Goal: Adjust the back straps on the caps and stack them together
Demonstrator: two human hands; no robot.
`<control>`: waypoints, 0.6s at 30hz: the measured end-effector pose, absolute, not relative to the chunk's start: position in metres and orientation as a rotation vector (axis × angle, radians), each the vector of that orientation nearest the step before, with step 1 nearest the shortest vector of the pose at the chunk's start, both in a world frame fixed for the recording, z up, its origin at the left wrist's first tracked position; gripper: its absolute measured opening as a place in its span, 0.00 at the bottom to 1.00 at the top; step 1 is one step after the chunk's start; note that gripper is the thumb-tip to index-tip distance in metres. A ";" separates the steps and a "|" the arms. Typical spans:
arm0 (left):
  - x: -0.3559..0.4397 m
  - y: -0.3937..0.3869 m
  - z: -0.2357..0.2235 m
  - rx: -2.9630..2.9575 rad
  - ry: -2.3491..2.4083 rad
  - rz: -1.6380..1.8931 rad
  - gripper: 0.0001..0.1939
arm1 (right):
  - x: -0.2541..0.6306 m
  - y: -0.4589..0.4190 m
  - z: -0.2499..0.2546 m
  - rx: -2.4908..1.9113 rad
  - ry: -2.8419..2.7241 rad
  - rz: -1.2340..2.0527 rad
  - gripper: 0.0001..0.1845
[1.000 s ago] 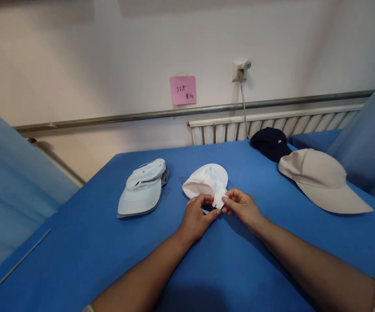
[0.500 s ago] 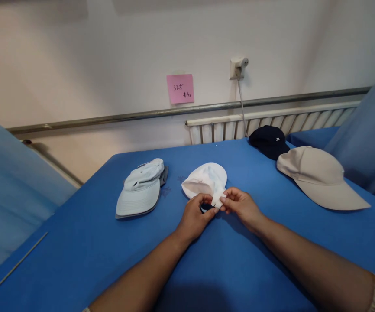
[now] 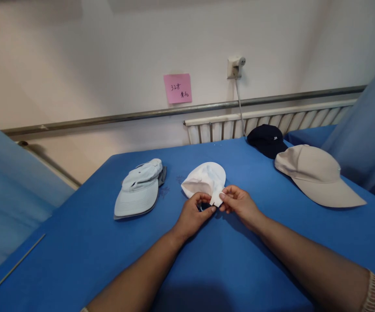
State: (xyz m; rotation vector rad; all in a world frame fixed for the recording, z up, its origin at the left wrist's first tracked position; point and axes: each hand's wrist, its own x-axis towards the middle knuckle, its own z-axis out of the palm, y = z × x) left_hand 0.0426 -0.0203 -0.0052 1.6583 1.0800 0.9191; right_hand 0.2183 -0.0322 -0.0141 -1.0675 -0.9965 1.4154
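A white cap (image 3: 203,177) lies on the blue-covered table in front of me, its brim pointing away and its back strap side toward me. My left hand (image 3: 194,215) is closed on the near left edge of the cap, by the dark opening at the back. With thumb and fingers, my right hand (image 3: 239,204) pinches the white strap end at the near right. The strap's fastening is partly covered by my fingers, so I cannot tell whether its ends are joined.
Stacked caps, a light blue one (image 3: 138,197) on a darker one, lie to the left. At the right are a navy cap (image 3: 267,141) and a beige cap (image 3: 317,173). A thin stick (image 3: 16,265) lies at the far left. A radiator (image 3: 220,130) stands behind the table (image 3: 86,260).
The view has shifted slightly. Both hands stay on the white cap's strap with only a small finger movement; the other caps lie as before.
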 end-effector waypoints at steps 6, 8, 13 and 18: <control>0.045 -0.021 -0.005 1.643 1.104 0.914 0.15 | 0.217 -0.032 -0.017 -1.056 -1.013 1.403 0.22; 0.045 -0.022 -0.005 1.646 1.099 0.915 0.15 | 0.217 -0.031 -0.017 -1.057 -1.022 1.395 0.22; 0.046 -0.023 -0.004 1.647 1.120 0.922 0.15 | 0.217 -0.031 -0.016 -1.087 -1.081 1.329 0.20; 0.048 -0.024 -0.002 1.690 1.162 0.923 0.13 | 0.216 -0.032 -0.015 -1.067 -1.078 1.291 0.19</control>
